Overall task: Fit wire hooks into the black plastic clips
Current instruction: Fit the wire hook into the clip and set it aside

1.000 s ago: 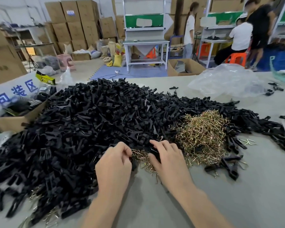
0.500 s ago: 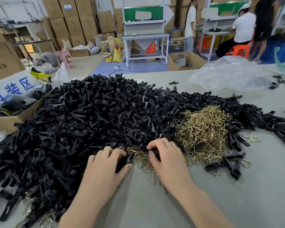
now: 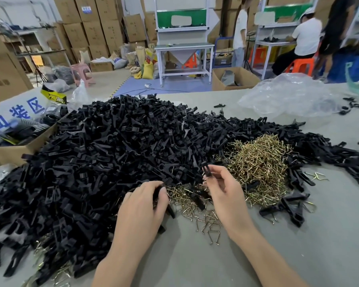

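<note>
right hand (image 3: 224, 191) pinching one black clip (image 3: 206, 170) upright at fingertips, left hand (image 3: 145, 206) fingers curled around another clip (image 3: 164, 186)

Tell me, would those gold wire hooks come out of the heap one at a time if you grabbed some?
Probably not: the wire hooks lie interlocked in a heap, so neighbours would likely snag and follow. They look thin, so probably light and springy. Loose ones on the table should lift singly.

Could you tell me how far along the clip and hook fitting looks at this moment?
Done: a few clips with wire showing lie right of the hooks, seemingly fitted. In hand: the right hand lifts one black clip; the left hand grips another piece at the pile's edge. Left: nearly everything, the big pile of loose clips and the heap of brass hooks.
</note>
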